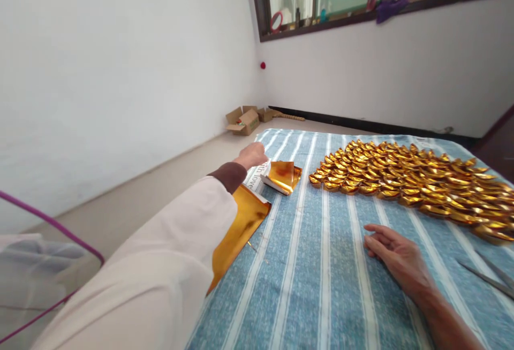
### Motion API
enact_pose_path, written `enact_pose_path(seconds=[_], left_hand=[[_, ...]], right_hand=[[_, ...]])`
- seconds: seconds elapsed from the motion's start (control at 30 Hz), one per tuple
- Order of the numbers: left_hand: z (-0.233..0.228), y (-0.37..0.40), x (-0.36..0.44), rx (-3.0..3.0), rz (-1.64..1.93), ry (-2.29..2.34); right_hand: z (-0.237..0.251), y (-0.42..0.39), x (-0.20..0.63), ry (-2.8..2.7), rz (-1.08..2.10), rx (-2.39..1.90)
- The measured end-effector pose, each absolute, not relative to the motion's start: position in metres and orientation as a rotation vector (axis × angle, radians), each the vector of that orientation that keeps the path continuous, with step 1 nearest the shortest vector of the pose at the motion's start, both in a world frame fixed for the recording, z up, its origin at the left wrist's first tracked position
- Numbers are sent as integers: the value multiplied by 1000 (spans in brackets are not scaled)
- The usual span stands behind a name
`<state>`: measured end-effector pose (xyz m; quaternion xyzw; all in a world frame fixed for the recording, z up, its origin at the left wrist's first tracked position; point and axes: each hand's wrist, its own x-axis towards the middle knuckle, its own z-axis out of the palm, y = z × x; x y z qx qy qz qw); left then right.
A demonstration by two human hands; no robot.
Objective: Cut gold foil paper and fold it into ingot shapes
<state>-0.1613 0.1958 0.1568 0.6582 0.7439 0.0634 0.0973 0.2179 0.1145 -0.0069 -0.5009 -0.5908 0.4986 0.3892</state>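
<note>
My left hand (252, 155) reaches to the far left edge of the table, beside a white sheet with printed letters (257, 176). Its fingers look closed; whatever they may hold is hidden. Small gold foil sheets (283, 174) lie just to the right of it, with one edge curled up. Under my left forearm a larger gold foil sheet (244, 216) is partly covered by the sleeve. My right hand (397, 259) rests on the striped cloth with thumb and fingers slightly apart and nothing visible between them. Scissors (488, 275) lie to its right.
Many folded gold foil ingots (405, 176) stand in rows across the right of the table, on a blue-and-white striped cloth (305, 269). Cardboard boxes (244, 121) sit on the floor by the wall corner. A purple tube-like frame (52, 221) is at the lower left.
</note>
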Motion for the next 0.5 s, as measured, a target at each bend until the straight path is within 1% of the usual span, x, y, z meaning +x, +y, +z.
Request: enact_pose_path(seconds=[0.13, 0.27, 0.37, 0.5], left_hand=[[171, 136, -146, 1900, -172, 2286], [157, 55, -124, 1850, -404, 2217], [135, 9, -106, 1773, -444, 2249], [106, -24, -78, 1698, -382, 2334]], right_hand=[[-6, 116, 218, -1569, 1273, -1287], [-6, 117, 218, -1604, 1245, -1320], [-4, 116, 217, -1632, 1229, -1324], [-4, 115, 218, -1644, 1225, -1313]])
